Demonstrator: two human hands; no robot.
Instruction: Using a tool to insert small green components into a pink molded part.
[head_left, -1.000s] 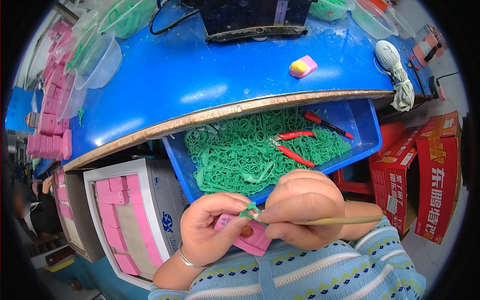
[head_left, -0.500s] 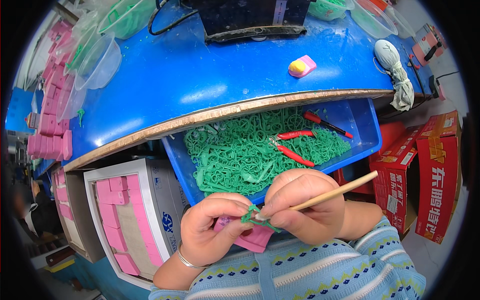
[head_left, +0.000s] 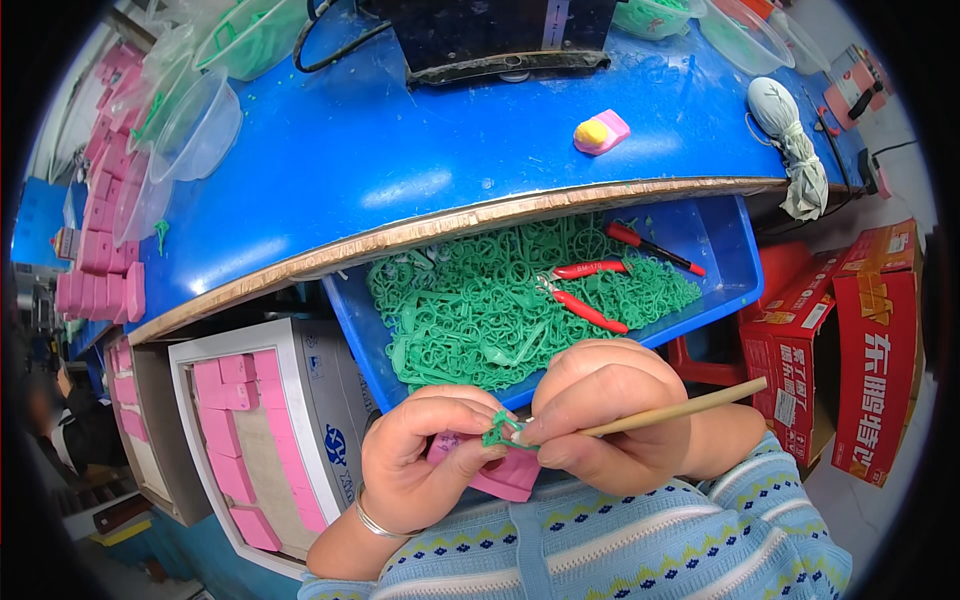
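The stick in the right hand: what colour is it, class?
Pale tan: the stick shows best in the head view.

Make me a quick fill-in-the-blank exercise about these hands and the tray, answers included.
The plastic piece in the left hand is coloured ____.
The right hand holds a stick, while the bangle circles the ____ wrist.
The pliers lie inside a tray coloured ____.

Missing words: green; left; blue.

There is one stick (head_left: 680,409), one blue bin (head_left: 722,245) (and one pliers (head_left: 592,306) inside).
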